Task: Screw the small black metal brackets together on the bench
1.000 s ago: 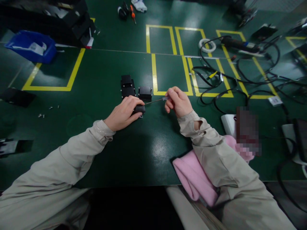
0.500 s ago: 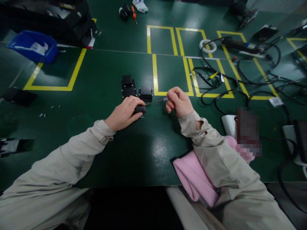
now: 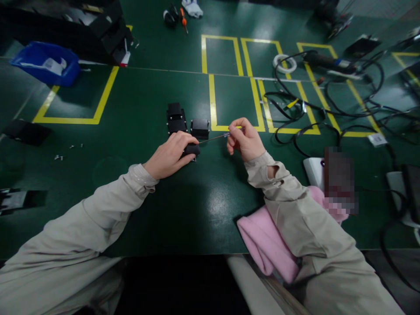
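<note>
My left hand (image 3: 172, 155) is closed around a small black block (image 3: 192, 149), pinning it on the green table between thumb and fingers. In my right hand (image 3: 244, 139) is a thin screwdriver (image 3: 213, 138), held nearly level by its handle. Its shaft points left and the tip reaches the block beside my left index finger; the exact contact point is hidden. Just beyond the held block are more black blocks with small bright screws at their corners: one (image 3: 200, 127) to the right, and a stacked pair (image 3: 176, 120) to the left.
Loose screws (image 3: 59, 157) lie to the left. A blue bin (image 3: 46, 65) stands at the back left by black trays. Black cables (image 3: 308, 109) tangle on the right, near a white ring (image 3: 284, 64). Pink cloth (image 3: 267, 238) sits under my right forearm. An orange screwdriver (image 3: 183, 19) lies far back.
Both hands, the block and the screwdriver stay in nearly the same place. The screwdriver handle looks slightly turned in my right fingers.
</note>
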Tool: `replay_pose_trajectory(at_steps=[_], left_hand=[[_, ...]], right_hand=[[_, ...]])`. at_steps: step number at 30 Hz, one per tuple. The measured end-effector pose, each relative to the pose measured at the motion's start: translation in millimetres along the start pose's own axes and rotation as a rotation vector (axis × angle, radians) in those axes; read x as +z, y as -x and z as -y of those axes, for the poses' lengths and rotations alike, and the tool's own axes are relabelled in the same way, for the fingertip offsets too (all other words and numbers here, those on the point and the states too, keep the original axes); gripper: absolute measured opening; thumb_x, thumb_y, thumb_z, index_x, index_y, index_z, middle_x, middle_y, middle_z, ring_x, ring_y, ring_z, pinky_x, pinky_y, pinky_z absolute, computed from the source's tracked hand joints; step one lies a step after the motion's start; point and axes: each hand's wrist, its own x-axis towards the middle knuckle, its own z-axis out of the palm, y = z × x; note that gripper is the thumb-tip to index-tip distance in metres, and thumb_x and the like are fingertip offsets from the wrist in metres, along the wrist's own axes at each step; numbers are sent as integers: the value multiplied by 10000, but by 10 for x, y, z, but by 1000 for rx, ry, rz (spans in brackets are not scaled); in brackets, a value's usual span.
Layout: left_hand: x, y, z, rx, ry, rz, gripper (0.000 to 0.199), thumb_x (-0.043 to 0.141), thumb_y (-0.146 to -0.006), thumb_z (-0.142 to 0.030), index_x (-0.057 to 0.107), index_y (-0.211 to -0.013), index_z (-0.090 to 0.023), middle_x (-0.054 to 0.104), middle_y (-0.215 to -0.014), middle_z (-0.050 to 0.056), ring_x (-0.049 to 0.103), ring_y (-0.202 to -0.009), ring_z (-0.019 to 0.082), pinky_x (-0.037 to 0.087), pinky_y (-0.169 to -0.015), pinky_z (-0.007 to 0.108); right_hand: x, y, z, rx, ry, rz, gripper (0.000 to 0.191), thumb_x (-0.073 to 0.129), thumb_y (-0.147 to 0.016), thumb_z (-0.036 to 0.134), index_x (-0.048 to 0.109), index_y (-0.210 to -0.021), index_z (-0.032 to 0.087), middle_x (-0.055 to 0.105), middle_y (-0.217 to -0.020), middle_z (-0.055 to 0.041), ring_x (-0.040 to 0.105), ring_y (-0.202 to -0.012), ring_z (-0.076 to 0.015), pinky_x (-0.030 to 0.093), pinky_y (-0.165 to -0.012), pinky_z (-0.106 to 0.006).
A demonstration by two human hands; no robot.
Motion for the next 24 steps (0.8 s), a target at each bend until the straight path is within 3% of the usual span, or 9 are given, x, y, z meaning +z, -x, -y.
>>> replay_pose_trajectory(at_steps=[6, 12, 18, 24], left_hand=[[1, 5, 0, 5, -2, -10, 277, 484, -981, -321, 523, -1218, -183, 588, -1232, 113, 548, -1159, 275, 461, -1008, 457], [1, 7, 8, 14, 7, -13, 285, 497, -974, -302, 530, -1223, -167, 592, -1234, 125, 548, -1160, 283, 452, -1017, 474], [1, 5, 7, 19, -14, -7, 277, 488, -986, -308, 519, -1225, -171, 588, -1232, 117, 547, -1167, 278, 455, -1012, 451], [0, 6, 12, 38, -23, -9, 292, 495, -989, -305, 522, -1232, -145, 590, -1231, 131, 552, -1162, 282, 461, -1002, 452]], right_hand=[[6, 10, 13, -29, 28, -8, 470, 674, -784, 636, 415, -791, 244, 349, -370, 174, 418, -306, -45, 340, -346, -173], [4, -4, 3, 28, -18, -1, 521, 755, -703, 610, 410, -868, 257, 471, -438, 171, 476, -348, -64, 388, -344, -189], [11, -2, 11, -34, 19, -18, 473, 704, -755, 625, 426, -783, 244, 339, -357, 180, 398, -295, -42, 335, -337, -176], [6, -1, -3, 17, -44, -2, 508, 764, -705, 589, 418, -861, 251, 473, -423, 172, 470, -340, -60, 399, -347, -188]])
